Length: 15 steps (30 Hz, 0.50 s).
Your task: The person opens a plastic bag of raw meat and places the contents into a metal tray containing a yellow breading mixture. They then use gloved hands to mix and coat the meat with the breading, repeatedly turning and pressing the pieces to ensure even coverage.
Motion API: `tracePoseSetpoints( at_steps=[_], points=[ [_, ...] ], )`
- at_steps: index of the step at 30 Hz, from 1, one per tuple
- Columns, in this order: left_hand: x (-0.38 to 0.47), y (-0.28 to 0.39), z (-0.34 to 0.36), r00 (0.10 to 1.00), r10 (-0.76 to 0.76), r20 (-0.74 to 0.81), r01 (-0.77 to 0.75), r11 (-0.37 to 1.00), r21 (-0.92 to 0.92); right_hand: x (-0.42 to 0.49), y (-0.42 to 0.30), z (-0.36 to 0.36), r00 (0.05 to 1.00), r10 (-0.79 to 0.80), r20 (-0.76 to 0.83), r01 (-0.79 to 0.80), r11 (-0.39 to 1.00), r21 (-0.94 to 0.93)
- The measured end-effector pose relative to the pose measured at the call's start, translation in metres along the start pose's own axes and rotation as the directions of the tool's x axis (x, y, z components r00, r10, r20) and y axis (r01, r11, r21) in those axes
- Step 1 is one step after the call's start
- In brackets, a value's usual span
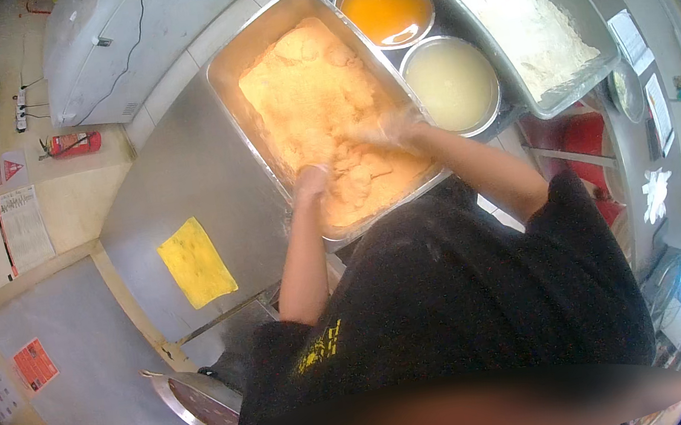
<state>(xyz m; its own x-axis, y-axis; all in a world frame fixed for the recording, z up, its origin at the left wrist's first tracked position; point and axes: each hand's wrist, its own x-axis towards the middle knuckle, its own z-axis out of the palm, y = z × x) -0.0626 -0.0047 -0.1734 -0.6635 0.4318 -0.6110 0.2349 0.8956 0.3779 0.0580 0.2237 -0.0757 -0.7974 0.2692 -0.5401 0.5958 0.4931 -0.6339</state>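
A deep steel pan (250, 137) holds a bed of orange, flour-like powder (311, 87) with lumps and ridges. My left hand (312, 182) is at the pan's near left side, its fingers partly sunk in the powder. Blurred by motion, my right hand (391, 130) is over the powder near the pan's right wall. Both hands look dusted or thinly covered; whether either grips anything is hidden by powder and blur. Right of the pan, a round steel bowl of orange liquid (385, 10) stands above another bowl of pale, cloudy liquid (452, 83).
A large grey tub (558, 103) of white flour (511, 16) stands at the upper right. On the steel table (180, 169) lies a yellow cloth (197, 262). A fire extinguisher (72, 144) hangs on the wall, below a white appliance (162, 36). A metal vessel (195, 409) is at lower left.
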Motion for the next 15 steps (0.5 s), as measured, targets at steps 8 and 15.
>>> tracePoseSetpoints(
  at_steps=[8, 15],
  points=[
    [-0.024, 0.038, 0.018, 0.986, -0.095, 0.139, 0.117, 0.981, -0.156, 0.005, 0.021, 0.019, 0.94, 0.046, 0.339, 0.018, 0.983, -0.182],
    [-0.019, 0.036, -0.057, 0.987, 0.136, 0.09, -0.163, 0.834, 0.526, 0.044, 0.032, 0.016, 0.988, -0.12, 0.097, 0.151, 0.881, -0.448]
  ],
)
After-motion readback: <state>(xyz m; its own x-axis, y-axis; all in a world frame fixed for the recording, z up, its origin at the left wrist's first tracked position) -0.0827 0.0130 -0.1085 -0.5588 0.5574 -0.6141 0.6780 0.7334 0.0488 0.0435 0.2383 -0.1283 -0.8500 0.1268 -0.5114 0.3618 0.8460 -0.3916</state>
